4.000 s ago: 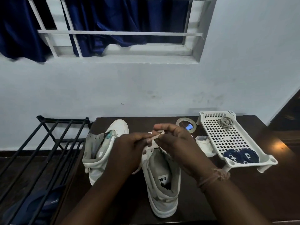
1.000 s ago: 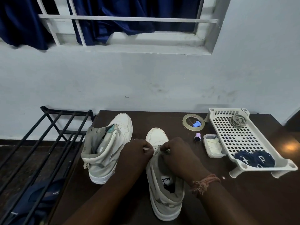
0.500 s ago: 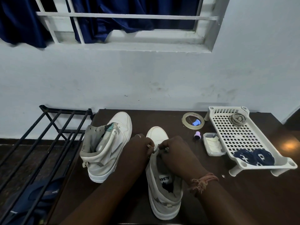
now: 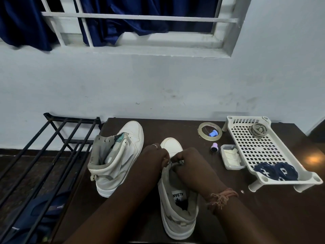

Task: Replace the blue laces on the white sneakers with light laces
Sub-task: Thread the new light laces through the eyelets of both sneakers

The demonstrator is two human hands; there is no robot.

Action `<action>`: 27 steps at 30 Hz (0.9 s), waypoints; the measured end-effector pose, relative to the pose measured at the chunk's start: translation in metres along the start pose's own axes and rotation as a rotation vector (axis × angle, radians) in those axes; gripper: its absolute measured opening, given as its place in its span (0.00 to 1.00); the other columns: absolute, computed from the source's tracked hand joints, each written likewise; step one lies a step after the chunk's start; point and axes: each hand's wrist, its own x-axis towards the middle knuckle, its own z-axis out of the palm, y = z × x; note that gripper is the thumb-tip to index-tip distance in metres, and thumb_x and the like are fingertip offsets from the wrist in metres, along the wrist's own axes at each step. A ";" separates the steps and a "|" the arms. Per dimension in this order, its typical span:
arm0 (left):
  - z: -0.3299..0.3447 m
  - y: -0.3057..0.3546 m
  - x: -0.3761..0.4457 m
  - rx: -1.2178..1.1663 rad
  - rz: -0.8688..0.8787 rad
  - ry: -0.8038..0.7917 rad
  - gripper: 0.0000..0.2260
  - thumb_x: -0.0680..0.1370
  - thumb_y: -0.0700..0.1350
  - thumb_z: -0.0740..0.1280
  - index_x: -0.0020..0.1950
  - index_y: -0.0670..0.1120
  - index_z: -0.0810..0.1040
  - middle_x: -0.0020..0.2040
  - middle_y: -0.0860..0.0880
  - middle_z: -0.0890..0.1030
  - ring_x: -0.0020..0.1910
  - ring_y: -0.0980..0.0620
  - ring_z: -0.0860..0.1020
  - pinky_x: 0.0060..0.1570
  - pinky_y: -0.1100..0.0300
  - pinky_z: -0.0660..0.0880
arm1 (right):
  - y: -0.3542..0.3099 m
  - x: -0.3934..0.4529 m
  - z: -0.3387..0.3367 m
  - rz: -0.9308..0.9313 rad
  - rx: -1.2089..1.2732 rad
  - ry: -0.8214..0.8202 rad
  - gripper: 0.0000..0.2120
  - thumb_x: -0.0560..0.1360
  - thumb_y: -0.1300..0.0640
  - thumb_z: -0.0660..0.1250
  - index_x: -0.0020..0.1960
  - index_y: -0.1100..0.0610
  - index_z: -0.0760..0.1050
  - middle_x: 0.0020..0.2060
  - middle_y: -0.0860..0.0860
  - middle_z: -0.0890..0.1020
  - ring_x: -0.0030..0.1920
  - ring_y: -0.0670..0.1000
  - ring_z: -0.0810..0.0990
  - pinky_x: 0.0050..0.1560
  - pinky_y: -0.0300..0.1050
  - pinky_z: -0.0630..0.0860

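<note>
Two white high-top sneakers stand on the dark table. The near sneaker (image 4: 177,205) points away from me; its lace area is hidden under both hands. My left hand (image 4: 154,159) and my right hand (image 4: 191,162) meet over its tongue, fingers curled, pinching a light lace (image 4: 170,160) of which only a sliver shows between them. The other sneaker (image 4: 116,155) stands to the left, unlaced, its collar open. Two coiled blue laces (image 4: 276,171) lie at the near end of the white perforated tray (image 4: 255,147).
A coiled light lace (image 4: 259,130) lies at the tray's far end. A tape roll (image 4: 210,132) ringing a blue cap, a small purple cap (image 4: 214,147) and a small clear box (image 4: 231,156) sit between tray and shoe. A black metal rack (image 4: 44,155) stands left of the table.
Over the last seconds both hands came down from above the near sneaker to its lace area and have stayed pinched together there. The sneakers and tray have not moved.
</note>
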 end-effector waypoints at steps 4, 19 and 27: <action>-0.007 0.006 -0.004 -0.059 -0.155 0.029 0.09 0.72 0.55 0.67 0.43 0.54 0.86 0.43 0.52 0.83 0.44 0.51 0.80 0.45 0.51 0.75 | -0.002 -0.003 -0.003 0.039 0.027 -0.014 0.13 0.69 0.55 0.66 0.49 0.46 0.86 0.48 0.49 0.85 0.47 0.50 0.83 0.52 0.46 0.80; -0.020 0.052 -0.009 -0.372 -0.604 -0.053 0.15 0.64 0.57 0.70 0.45 0.55 0.71 0.45 0.54 0.81 0.48 0.52 0.80 0.49 0.53 0.76 | -0.020 -0.012 -0.024 0.050 0.248 0.218 0.11 0.72 0.66 0.66 0.43 0.52 0.82 0.42 0.48 0.84 0.44 0.48 0.84 0.50 0.51 0.82; -0.014 0.041 -0.013 -0.140 -0.577 -0.067 0.10 0.70 0.54 0.71 0.48 0.52 0.78 0.48 0.52 0.81 0.51 0.49 0.79 0.51 0.54 0.75 | -0.022 -0.015 -0.023 0.025 -0.193 0.039 0.12 0.75 0.61 0.65 0.54 0.52 0.83 0.53 0.50 0.83 0.53 0.52 0.82 0.56 0.44 0.78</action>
